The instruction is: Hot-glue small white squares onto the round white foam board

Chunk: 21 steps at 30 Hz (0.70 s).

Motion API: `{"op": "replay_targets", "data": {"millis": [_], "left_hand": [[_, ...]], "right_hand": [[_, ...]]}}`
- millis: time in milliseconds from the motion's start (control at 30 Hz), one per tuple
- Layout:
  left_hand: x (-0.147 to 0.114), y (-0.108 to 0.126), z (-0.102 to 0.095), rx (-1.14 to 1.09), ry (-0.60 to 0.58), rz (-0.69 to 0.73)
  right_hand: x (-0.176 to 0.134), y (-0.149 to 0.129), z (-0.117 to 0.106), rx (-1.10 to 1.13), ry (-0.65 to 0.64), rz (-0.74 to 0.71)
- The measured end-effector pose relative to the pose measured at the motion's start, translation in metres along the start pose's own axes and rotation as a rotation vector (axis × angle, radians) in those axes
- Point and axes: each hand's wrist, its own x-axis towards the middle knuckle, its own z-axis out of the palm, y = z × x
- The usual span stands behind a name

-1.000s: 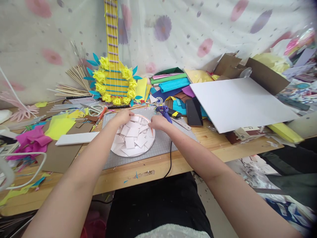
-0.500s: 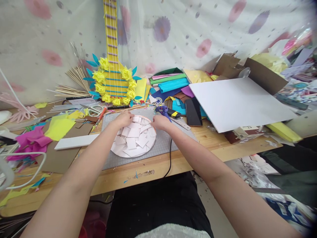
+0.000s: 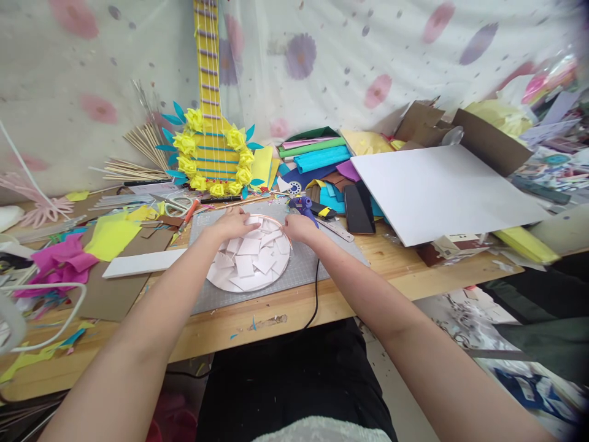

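Note:
A round white disc [image 3: 248, 283], covered with overlapping white paper pieces [image 3: 250, 246], lies on the grey cutting mat [image 3: 304, 270]. A thin orange-pink strip [image 3: 271, 219] runs along its far rim. At the far left of the rim, my left hand [image 3: 230, 224] rests with thumb and fingers apart, the thumb reaching over the paper pieces. My right hand [image 3: 300, 228] is closed at the far right of the rim, its fingertips pinching the strip. A blue glue gun [image 3: 304, 205] lies just beyond my right hand.
Beyond the mat stands a yellow paper guitar [image 3: 211, 153] with paper roses. A phone [image 3: 359, 209], a metal ruler [image 3: 335, 231] and a large white board [image 3: 446, 190] lie to the right. Scissors [image 3: 177, 204], a white strip of board [image 3: 143, 263] and coloured paper scraps lie left.
My left hand has opened from a pinch at the rim, its thumb now stretched right over the paper pieces. My right hand stays at the rim.

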Motion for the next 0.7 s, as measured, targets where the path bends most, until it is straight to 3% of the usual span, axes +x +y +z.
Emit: {"op": "replay_targets", "data": {"millis": [167,533,600,700], "left_hand": [[-0.008,0.005,-0.001,-0.096,-0.050,-0.049],[-0.009,0.007,0.002,-0.066,-0.068,-0.044],[-0.009,0.007,0.001,-0.051,-0.075,-0.037],[-0.008,0.007,0.000,-0.039,-0.086,-0.033]], "right_hand": [[0.001,0.000,0.002,0.006,-0.002,-0.009],[0.000,0.000,0.009,0.044,0.016,0.010],[-0.001,0.001,0.010,0.054,0.083,-0.015],[0.001,0.000,0.013,0.061,0.263,-0.163]]}}
